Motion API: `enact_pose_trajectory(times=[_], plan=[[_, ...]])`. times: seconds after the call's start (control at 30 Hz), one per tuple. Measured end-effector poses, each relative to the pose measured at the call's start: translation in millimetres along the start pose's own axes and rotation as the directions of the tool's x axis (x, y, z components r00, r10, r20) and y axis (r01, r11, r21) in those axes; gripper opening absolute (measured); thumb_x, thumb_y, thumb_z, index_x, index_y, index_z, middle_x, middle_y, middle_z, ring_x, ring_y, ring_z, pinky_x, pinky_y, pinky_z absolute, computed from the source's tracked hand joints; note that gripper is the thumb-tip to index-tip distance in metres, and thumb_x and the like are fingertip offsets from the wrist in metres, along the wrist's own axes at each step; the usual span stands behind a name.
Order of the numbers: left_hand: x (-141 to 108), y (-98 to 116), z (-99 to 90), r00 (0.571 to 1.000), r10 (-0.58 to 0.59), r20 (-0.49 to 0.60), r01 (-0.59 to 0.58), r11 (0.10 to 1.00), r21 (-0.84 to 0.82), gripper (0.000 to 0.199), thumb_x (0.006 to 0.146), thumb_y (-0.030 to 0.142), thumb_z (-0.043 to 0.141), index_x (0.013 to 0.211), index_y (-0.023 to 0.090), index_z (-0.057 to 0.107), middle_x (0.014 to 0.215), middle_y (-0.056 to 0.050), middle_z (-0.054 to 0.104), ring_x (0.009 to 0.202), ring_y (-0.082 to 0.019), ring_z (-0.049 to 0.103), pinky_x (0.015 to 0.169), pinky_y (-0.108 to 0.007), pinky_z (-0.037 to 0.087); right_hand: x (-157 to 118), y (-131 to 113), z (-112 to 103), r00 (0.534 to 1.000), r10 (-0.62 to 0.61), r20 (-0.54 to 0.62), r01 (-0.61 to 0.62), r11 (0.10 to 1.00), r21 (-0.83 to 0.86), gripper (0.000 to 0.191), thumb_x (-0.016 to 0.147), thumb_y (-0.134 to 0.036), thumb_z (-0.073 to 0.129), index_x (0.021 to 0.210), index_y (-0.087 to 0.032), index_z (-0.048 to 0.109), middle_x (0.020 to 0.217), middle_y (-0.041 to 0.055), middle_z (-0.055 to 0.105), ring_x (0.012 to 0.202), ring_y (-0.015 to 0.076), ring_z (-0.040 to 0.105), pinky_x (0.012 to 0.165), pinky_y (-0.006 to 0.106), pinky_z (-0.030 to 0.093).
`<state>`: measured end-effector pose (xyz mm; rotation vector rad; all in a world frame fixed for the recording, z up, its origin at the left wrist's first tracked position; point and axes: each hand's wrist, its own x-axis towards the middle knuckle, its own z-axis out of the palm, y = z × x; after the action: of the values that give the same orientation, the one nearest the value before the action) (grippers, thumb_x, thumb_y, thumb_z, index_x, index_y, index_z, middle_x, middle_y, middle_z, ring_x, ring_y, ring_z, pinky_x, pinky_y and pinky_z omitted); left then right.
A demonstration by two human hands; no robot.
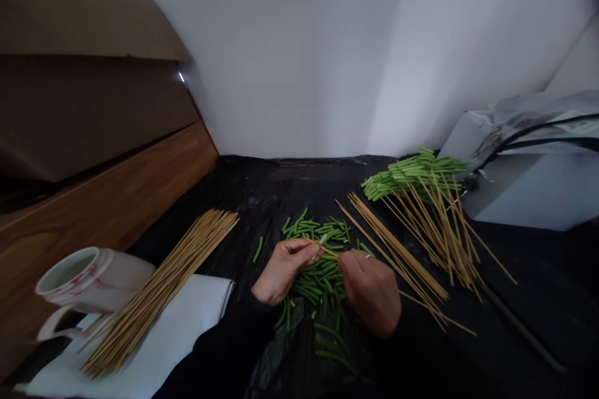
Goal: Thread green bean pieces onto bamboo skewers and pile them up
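Above a loose pile of cut green bean pieces, my left hand pinches a small green piece near the tip of a thin wooden stick. My right hand, with a ring on one finger, is closed round the same stick just to the right. Loose sticks lie right of the pile. Farther right, more sticks are fanned out, their upper ends at a stack of green bean pieces.
At the left, a bundle of sticks rests on white paper beside a pale mug. A brown cardboard box stands at upper left, a white box at the right. Black plastic covers the table.
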<state>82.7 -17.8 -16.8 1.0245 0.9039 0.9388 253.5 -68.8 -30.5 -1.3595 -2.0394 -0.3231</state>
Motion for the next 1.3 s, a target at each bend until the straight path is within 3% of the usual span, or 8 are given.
enact_pose_trajectory(times=[0.23, 0.5, 0.73, 1.07, 1.3], plan=[[-0.9, 0.1, 0.9, 1.0, -0.007, 0.004, 0.007, 1.0, 0.016, 0.022, 0.07, 0.034, 0.075, 0.078, 0.013, 0.075, 0.079, -0.007, 0.07, 0.072, -0.014, 0.058, 0.073, -0.026, 0.043, -2.4, -0.6, 3.9, 1.0, -0.009, 0.029, 0.009, 1.0, 0.003, 0.024, 0.092, -0.013, 0.039, 0.072, -0.02, 0.05, 0.062, -0.0011, 0.051, 0.057, 0.0128, 0.045, 0.057, 0.029, 0.025], [-1.5, -0.9, 4.5, 1.0, -0.003, -0.011, 0.004, 0.998, 0.06, 0.021, 0.069, 0.034, 0.076, 0.074, 0.014, 0.075, 0.075, -0.006, 0.07, 0.07, -0.014, 0.059, 0.069, -0.026, 0.043, 0.7, -1.0, -0.8, 1.0, 0.005, -0.02, -0.005, 1.0, 0.003, 0.027, 0.091, -0.013, 0.038, 0.068, -0.02, 0.049, 0.063, 0.0003, 0.05, 0.061, 0.0142, 0.044, 0.061, 0.03, 0.026], [-3.2, -1.3, 6.1, 1.0, -0.025, -0.014, 0.026, 0.997, 0.07, 0.022, 0.067, 0.034, 0.077, 0.075, 0.014, 0.075, 0.076, -0.007, 0.071, 0.072, -0.016, 0.06, 0.07, -0.027, 0.043, -1.6, -2.5, 3.4, 0.999, -0.01, 0.033, 0.009, 1.0, 0.028, 0.024, 0.093, -0.015, 0.04, 0.072, -0.02, 0.049, 0.062, -0.0014, 0.05, 0.057, 0.0134, 0.045, 0.058, 0.03, 0.025], [-4.0, -3.1, 9.0, 1.0, 0.012, 0.015, -0.014, 0.992, 0.125, 0.021, 0.068, 0.034, 0.076, 0.073, 0.014, 0.075, 0.073, -0.006, 0.07, 0.069, -0.015, 0.058, 0.068, -0.026, 0.042, 1.1, -3.6, 1.3, 1.0, 0.005, -0.011, -0.004, 0.999, 0.052, 0.026, 0.094, -0.017, 0.037, 0.07, -0.02, 0.048, 0.062, -0.0009, 0.051, 0.059, 0.0128, 0.046, 0.06, 0.028, 0.026], [-3.7, -2.8, 9.0, 1.0, 0.0, 0.013, -0.002, 0.989, 0.146, 0.017, 0.069, 0.031, 0.075, 0.074, 0.014, 0.076, 0.073, -0.005, 0.071, 0.067, -0.013, 0.056, 0.067, -0.025, 0.041, 0.5, -3.1, 5.0, 0.998, 0.008, 0.064, -0.012, 0.998, 0.064, 0.027, 0.096, -0.022, 0.037, 0.073, -0.02, 0.05, 0.062, -0.0018, 0.052, 0.055, 0.0108, 0.048, 0.056, 0.027, 0.027]])
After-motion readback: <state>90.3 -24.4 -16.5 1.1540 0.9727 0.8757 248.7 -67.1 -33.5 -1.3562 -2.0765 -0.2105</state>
